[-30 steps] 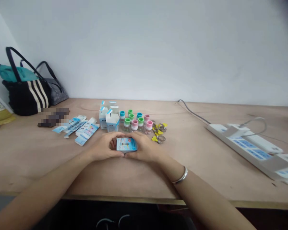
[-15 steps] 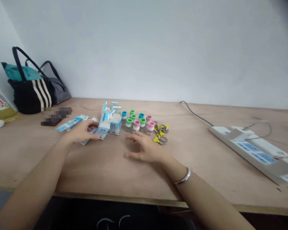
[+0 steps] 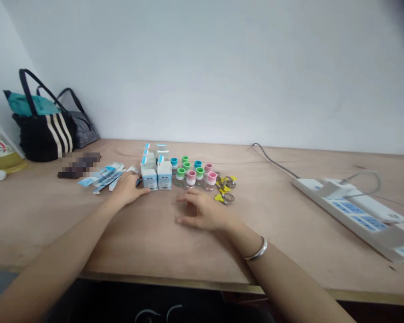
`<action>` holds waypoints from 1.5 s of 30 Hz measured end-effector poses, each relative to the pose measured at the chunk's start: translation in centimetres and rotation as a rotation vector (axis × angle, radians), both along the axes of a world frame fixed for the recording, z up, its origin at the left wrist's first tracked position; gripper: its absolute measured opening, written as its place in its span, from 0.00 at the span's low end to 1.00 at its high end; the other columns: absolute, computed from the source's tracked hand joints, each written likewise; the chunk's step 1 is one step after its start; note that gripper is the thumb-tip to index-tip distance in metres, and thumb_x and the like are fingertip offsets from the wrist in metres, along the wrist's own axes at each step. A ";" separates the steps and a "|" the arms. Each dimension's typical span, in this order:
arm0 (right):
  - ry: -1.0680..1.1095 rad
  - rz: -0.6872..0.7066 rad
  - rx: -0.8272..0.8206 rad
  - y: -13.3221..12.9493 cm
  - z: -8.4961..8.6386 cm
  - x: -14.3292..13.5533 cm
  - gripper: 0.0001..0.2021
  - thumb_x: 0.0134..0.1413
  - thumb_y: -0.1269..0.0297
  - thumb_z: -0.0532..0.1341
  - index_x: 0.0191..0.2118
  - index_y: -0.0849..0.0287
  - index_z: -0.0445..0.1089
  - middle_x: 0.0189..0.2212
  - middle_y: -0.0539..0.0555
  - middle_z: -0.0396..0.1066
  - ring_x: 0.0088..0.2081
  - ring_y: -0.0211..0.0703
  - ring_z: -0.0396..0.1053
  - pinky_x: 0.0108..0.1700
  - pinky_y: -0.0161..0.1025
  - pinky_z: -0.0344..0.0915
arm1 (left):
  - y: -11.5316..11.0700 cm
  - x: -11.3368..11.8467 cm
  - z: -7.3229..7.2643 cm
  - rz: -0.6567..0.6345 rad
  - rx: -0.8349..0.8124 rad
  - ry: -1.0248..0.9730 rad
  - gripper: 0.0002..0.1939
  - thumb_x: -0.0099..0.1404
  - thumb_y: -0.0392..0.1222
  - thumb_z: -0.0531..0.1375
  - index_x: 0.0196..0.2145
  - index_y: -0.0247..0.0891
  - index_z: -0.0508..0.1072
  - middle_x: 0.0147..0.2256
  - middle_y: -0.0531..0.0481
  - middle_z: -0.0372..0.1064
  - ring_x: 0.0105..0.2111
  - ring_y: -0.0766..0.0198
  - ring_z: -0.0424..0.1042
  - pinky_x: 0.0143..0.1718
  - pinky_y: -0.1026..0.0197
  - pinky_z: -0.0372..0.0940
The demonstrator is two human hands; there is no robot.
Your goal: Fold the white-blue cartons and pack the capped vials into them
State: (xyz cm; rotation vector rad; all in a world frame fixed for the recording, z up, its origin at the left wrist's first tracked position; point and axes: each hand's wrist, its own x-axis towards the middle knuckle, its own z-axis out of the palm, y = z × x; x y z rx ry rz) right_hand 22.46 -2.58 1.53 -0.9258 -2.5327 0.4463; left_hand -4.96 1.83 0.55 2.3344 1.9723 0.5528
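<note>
My left hand [image 3: 129, 187] rests beside the left of two front small white-and-blue cartons [image 3: 150, 178], its fingers apart and its thumb near the carton's lower front. A second carton [image 3: 164, 175] stands right against it, with more open-flapped ones behind. Under and left of that hand lie flattened blue-and-white cardboard pieces [image 3: 108, 178]. My right hand [image 3: 204, 211] hovers or rests over the table, fingers loosely bent and apart, holding nothing. Just beyond it stand several small clear bottles with green, blue and pink tops [image 3: 191, 178]. Yellow-handled metal hose clamps [image 3: 225, 190] lie to their right.
A white power strip [image 3: 343, 211] with plugged-in adapters and a grey cable [image 3: 276, 160] lies at the right. At the left are a black bag [image 3: 42, 137], an oil-like yellow bottle [image 3: 5, 154] and a blurred dark object [image 3: 81, 165]. The wooden table's front edge [image 3: 171, 280] is near me.
My left hand has moved right. The front left carton, tilted before, now stands upright in line with its neighbour. My right hand has barely moved.
</note>
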 end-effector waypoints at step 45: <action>0.101 -0.049 -0.043 0.9 -0.1 1.0 0.33 0.39 0.46 0.66 0.51 0.60 0.66 0.45 0.60 0.71 0.44 0.51 0.69 0.45 0.47 0.66 | -6.3 5.6 -0.3 -0.655 -0.102 -0.360 0.34 0.63 0.48 0.55 0.62 0.43 0.45 0.59 0.42 0.51 0.59 0.51 0.53 0.59 0.48 0.52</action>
